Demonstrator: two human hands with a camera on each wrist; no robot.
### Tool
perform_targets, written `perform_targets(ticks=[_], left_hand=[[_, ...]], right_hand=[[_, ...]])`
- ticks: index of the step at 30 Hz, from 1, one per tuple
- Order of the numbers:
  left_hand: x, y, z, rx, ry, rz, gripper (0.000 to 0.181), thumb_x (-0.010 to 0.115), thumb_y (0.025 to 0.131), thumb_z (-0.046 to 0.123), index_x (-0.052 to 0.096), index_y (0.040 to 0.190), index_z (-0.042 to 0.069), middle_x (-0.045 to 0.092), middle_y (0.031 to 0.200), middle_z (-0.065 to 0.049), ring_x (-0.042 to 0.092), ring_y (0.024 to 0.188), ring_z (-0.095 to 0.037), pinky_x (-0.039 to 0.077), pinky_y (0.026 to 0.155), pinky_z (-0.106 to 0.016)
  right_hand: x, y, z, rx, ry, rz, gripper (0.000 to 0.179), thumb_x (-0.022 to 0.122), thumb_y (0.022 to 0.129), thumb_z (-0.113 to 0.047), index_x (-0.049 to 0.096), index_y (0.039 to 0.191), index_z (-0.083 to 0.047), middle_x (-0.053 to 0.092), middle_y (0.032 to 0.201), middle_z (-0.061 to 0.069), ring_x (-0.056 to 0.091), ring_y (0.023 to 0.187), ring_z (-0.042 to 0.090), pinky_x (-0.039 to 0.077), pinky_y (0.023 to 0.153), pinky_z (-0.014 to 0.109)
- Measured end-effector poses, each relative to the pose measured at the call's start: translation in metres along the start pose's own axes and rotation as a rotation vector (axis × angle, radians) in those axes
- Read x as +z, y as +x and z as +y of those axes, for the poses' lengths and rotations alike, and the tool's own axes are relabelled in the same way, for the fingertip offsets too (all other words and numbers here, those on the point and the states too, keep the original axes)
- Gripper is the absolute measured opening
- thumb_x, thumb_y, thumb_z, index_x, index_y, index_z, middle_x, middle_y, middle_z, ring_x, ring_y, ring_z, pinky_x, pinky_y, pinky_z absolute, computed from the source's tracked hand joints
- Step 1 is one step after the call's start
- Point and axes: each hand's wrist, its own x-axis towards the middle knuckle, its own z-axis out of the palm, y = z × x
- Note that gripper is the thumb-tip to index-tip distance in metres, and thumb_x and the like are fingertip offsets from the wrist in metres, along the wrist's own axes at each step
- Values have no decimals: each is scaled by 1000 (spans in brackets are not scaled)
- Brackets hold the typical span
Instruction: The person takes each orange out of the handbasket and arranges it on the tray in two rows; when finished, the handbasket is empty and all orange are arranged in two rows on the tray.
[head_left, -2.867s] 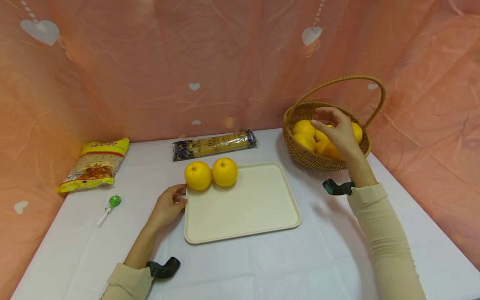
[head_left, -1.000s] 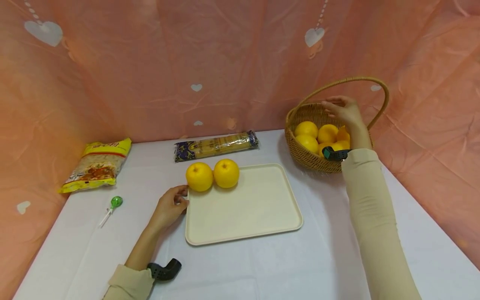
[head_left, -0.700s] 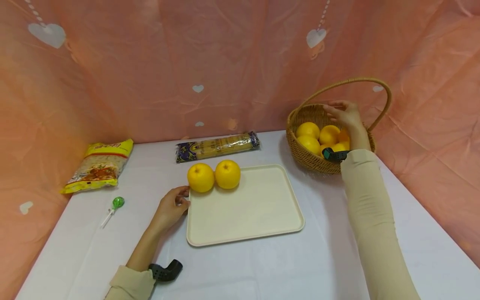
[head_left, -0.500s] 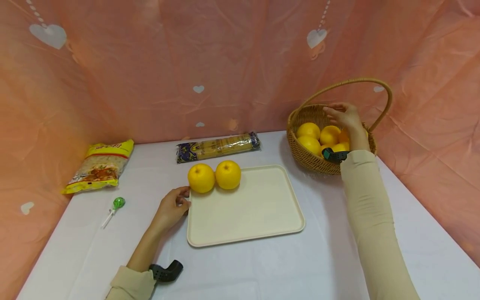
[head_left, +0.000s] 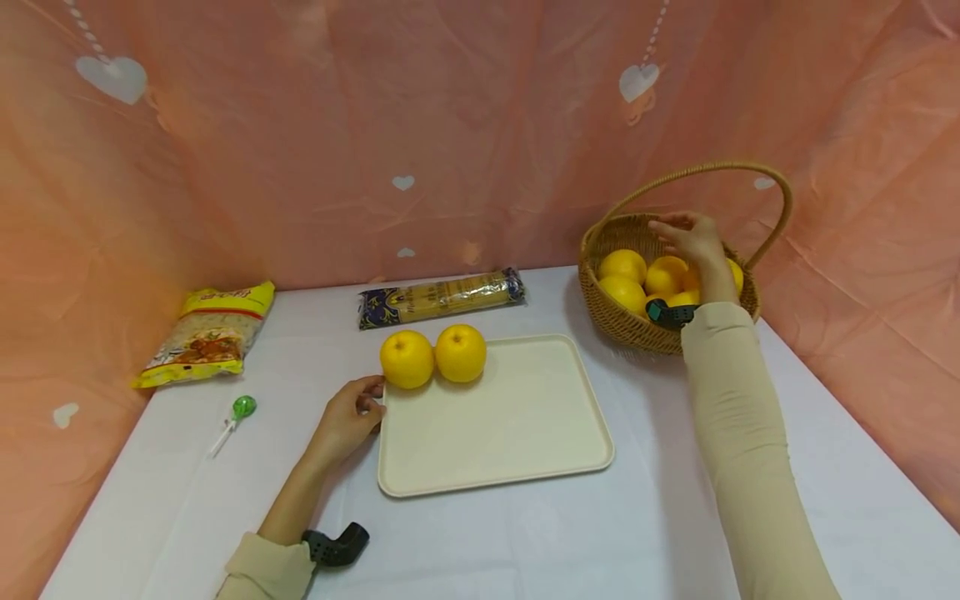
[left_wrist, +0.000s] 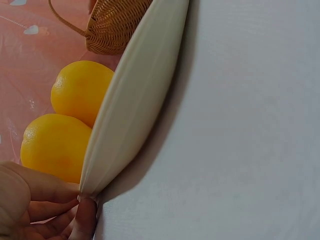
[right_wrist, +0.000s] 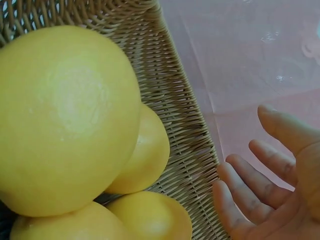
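My left hand (head_left: 345, 421) pinches the left edge of a cream rectangular tray (head_left: 502, 429); in the left wrist view, finger and thumb meet around its rim. Two round yellow fruits, orange-like (head_left: 407, 360), sit side by side in the tray's far left corner. Over the back of a wicker basket (head_left: 637, 332), my right hand (head_left: 696, 242) hovers with nothing in it. Several similar yellow fruits (head_left: 622, 296) fill the basket below, partly hidden by the wrist. The right wrist view shows the fingers spread and relaxed beside the woven wall (right_wrist: 180, 115), apart from the fruits.
A long clear-and-blue packet of noodles or spaghetti (head_left: 442, 298) lies behind the tray. At the left are a yellow food bag (head_left: 210, 333) and a green lollipop (head_left: 243, 407). The basket's tall handle (head_left: 720, 167) arches above the right hand. Pink cloth hangs behind the white table.
My right hand has moved farther back and right over the basket, then come down slightly. My left hand stays at the tray's edge. The head view has shifted a little; the fruits look unmoved.
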Motion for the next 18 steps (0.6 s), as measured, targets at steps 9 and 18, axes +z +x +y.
perform_targets(ticks=[9,18], left_hand=[[0,0,1,3,-11,1,46,54,85,-5,46,130,-8,55,115,-23,52,89,-24,46,68,-21],[1,3,2,18,-4,9,46,54,84,-5,46,130,-9,55,115,-23,53,90,-25,46,71,-24]], right_hand=[[2,4,4,-26,-79,-4,57,58,88,-39,48,128,0,50,119,6,52,85,3,49,85,26],[2,1,13,-38,-282,-157,70,54,90,-44,37,137,5,37,135,29,38,119,42,35,99,51]])
